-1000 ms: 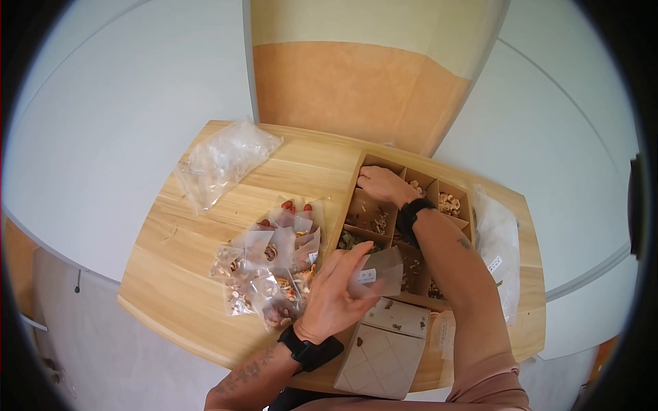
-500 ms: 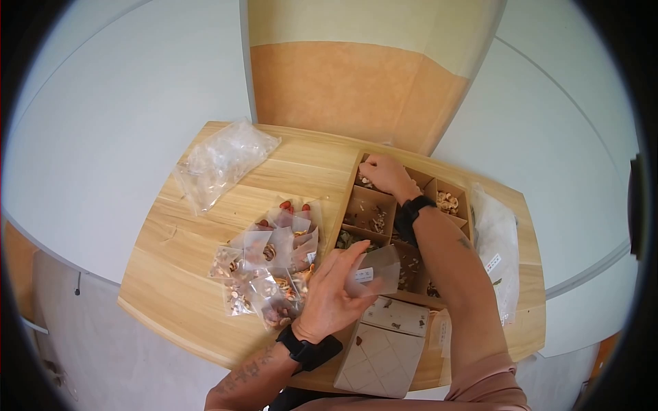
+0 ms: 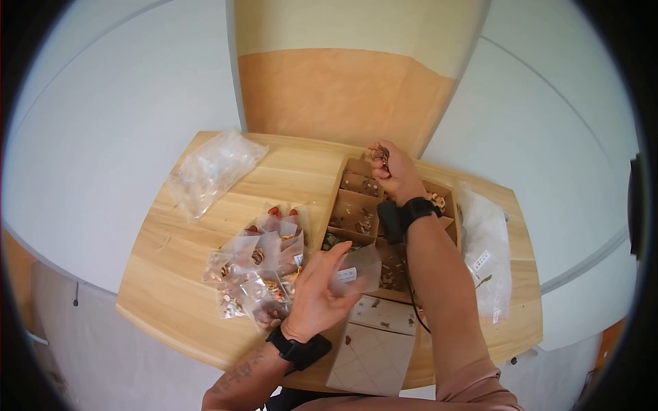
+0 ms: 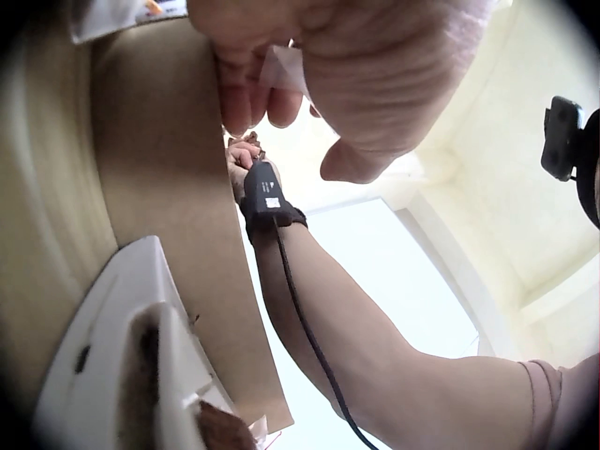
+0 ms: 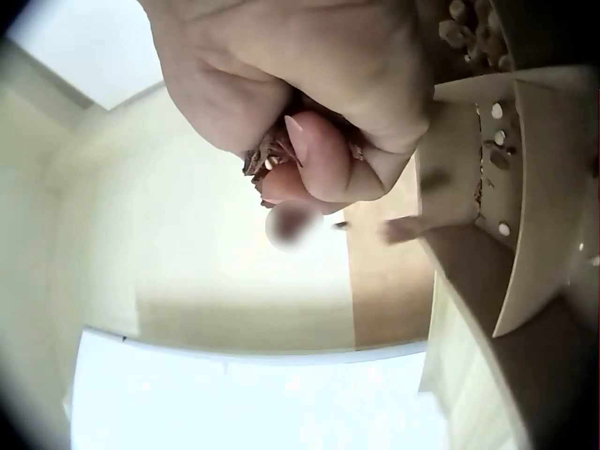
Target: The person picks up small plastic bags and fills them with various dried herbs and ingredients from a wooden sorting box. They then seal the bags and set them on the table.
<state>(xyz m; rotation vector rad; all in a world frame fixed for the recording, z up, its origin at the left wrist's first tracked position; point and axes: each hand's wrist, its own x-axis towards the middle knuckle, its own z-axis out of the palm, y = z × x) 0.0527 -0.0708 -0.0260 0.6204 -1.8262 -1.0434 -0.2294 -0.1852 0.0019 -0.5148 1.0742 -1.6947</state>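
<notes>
The person is standing at a light wooden table (image 3: 185, 274) and is working with both hands. The right hand (image 3: 391, 171) is lifted over the far end of a brown cardboard box with small square compartments (image 3: 349, 205), at about 12 o'clock from the table centre, and its fingers are curling closed around a small clump of brown dried pieces (image 3: 380, 157); in the right wrist view the same clump (image 5: 267, 155) is peeking out between the thumb and the bent fingers. The left hand (image 3: 319, 291) is at about 6 o'clock, near the table edge, and it is pinching a small clear plastic pouch with a white label (image 3: 356, 267) between the thumb and the fingertips, just beside the near end of the box. At 9 o'clock from this hand a heap of small filled clear bags (image 3: 257, 264) is lying on the wood. At 10 o'clock, well apart, a large crumpled transparent bag (image 3: 209, 171) is resting. At 3 o'clock, beside the box, another big clear plastic bag (image 3: 483, 253) is lying. A flat beige cardboard lid (image 3: 373, 349) is lying at 6 o'clock.
</notes>
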